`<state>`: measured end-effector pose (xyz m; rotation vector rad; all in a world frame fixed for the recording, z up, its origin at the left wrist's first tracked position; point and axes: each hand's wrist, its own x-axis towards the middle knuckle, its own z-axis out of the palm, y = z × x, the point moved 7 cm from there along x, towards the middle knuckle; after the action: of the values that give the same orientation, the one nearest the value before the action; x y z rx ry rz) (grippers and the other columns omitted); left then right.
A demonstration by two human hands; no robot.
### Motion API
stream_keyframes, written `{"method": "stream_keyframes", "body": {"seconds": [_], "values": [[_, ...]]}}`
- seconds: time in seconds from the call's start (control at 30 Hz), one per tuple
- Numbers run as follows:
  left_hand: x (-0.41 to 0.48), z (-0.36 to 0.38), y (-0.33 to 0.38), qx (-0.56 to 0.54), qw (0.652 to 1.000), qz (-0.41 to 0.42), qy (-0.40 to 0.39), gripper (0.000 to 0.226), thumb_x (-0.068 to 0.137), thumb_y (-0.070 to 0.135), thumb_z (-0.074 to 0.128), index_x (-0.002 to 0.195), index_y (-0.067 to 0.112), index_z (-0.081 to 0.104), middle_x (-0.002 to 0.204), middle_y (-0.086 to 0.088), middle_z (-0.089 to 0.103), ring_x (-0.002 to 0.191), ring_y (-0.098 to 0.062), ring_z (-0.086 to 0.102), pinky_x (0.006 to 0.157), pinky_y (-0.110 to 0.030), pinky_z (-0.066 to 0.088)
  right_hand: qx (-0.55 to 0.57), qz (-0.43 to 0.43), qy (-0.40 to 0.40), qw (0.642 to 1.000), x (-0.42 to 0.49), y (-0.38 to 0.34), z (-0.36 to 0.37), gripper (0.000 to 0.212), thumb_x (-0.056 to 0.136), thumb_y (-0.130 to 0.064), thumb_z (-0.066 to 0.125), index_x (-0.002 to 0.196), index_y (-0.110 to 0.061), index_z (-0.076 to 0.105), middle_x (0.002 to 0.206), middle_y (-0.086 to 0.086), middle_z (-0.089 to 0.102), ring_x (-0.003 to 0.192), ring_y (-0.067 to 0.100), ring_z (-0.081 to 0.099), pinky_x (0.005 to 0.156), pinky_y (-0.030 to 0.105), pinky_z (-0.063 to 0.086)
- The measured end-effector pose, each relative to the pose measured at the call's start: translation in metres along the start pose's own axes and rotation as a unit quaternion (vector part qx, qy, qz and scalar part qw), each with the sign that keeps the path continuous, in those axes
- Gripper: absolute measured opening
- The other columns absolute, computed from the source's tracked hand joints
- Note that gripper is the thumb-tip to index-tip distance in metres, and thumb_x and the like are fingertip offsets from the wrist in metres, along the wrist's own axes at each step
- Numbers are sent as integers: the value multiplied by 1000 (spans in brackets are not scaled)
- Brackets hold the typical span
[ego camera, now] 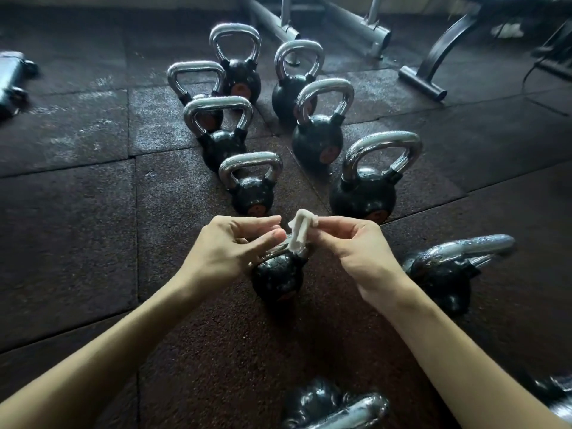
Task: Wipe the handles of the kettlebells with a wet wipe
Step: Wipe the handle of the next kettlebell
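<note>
Our right fingers point(332, 226) are pinched together on one end of the white wipe point(300, 226), which hangs down over the handle point(272, 251) of the nearest kettlebell point(275, 280), upright on the rubber floor point(77, 212) just under both hands. Our left hand point(229, 246) sits just beside the wipe with its fingers loosely straight and slightly apart, and we cannot tell whether their tips touch it. Seven more kettlebells point(315, 140) stand upright beyond in two rows, and a tipped one point(445, 274) lies to our right.
</note>
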<state>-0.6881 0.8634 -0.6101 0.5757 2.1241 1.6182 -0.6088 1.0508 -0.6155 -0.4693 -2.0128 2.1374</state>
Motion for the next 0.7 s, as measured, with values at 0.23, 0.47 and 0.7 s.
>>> {"method": "stream_keyframes", "body": {"seconds": [0.23, 0.47, 0.7], "values": [[-8, 1, 13, -80, 997, 7, 17, 18, 87, 20, 79, 104, 16, 82, 94, 3, 82, 88, -2, 74, 74, -9, 52, -26, -9, -55, 998, -3, -12, 28, 20, 83, -5, 81, 103, -5, 80, 94, 8, 81, 81, 7, 75, 70, 13, 53], [-4, -31, -1, 90, 990, 19, 110, 19, 82, 40, 86, 95, 26, 84, 85, 13, 80, 82, 4, 75, 77, -12, 56, -475, -126, -4, 871, 21, 7, -1, 56, 80, -21, 85, 132, -38, 69, 121, -15, 69, 93, 1, 62, 87, 25, 52], [10, -10, -6, 184, 981, 29, 44, 21, 81, 52, 80, 99, 40, 83, 88, 23, 78, 76, 16, 67, 67, -9, 50, -594, -187, -18, 782, 28, 12, 8, 34, 92, -39, 71, 126, -47, 69, 122, -23, 71, 81, 13, 40, 81, 40, 46]]}}
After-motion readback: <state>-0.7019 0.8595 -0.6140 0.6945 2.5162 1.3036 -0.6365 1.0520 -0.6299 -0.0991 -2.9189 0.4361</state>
